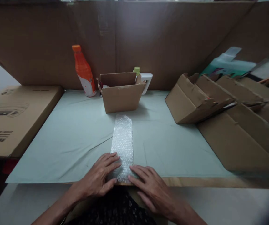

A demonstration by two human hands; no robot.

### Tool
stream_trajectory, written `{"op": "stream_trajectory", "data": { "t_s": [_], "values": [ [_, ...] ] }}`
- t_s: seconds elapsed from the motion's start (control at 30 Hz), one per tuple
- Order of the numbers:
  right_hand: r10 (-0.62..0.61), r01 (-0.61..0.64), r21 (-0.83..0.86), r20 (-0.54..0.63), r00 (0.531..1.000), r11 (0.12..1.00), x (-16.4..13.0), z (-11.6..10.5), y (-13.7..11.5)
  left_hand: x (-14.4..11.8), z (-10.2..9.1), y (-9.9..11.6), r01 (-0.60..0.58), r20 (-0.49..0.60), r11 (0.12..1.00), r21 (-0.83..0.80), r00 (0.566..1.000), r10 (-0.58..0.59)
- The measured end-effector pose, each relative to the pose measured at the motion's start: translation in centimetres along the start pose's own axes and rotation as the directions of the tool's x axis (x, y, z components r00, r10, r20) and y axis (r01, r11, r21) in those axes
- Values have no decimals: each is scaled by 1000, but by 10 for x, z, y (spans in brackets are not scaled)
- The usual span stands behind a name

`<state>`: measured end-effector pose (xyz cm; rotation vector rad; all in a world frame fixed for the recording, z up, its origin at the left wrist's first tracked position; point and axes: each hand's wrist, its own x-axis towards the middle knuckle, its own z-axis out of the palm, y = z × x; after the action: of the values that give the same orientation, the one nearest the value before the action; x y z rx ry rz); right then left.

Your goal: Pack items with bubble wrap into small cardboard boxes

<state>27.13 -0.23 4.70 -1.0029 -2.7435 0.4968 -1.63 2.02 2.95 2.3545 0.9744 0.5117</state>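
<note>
In the head view, a strip of bubble wrap (123, 134) lies lengthwise on a pale green cloth (73, 134), running from the table's near edge toward a small open cardboard box (123, 100) at the far centre. The left hand (101, 175) rests its extended fingers on the strip's near left part, while the right hand (152, 187) touches its near right edge with its fingertips; both are unclenched, with nothing gripped. An orange-capped bottle (83, 68) stands far left of the box, and a white bottle (146, 80) shows behind its right side. More cardboard boxes (237, 140) sit at right, and a flat printed carton (31, 115) lies at left.
</note>
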Motion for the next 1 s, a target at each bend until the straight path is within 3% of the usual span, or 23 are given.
{"op": "stream_trajectory", "data": {
  "t_s": [0.13, 0.3, 0.43, 0.6, 0.83, 1.0],
  "values": [
    [36, -37, -8, -77, 996, 999, 15, 23, -2, 4, 6, -13, -6, 8, 996, -92, 1000, 7],
    [53, -26, 106, -263, 963, 994, 25, 33, 15, 2, -6, -22, 90, 99, 954, -285, 993, -65],
    [88, -61, 158, -170, 982, 985, 23, 23, 12, -4, -6, -24, 52, 173, 974, -220, 985, -14],
    [44, -41, 35, -82, 996, 999, 18, 19, 2, -7, 1, -28, -18, 184, 985, -170, 982, 49],
    [1, 5, 23, -254, 967, 1000, 24, 32, 8, -1, 4, -20, -42, 215, 996, -79, 975, 59],
    [89, -49, 150, -276, 957, 987, 35, 33, 12, -5, 9, -17, -2, 166, 996, -87, 986, 17]
  ]
}}
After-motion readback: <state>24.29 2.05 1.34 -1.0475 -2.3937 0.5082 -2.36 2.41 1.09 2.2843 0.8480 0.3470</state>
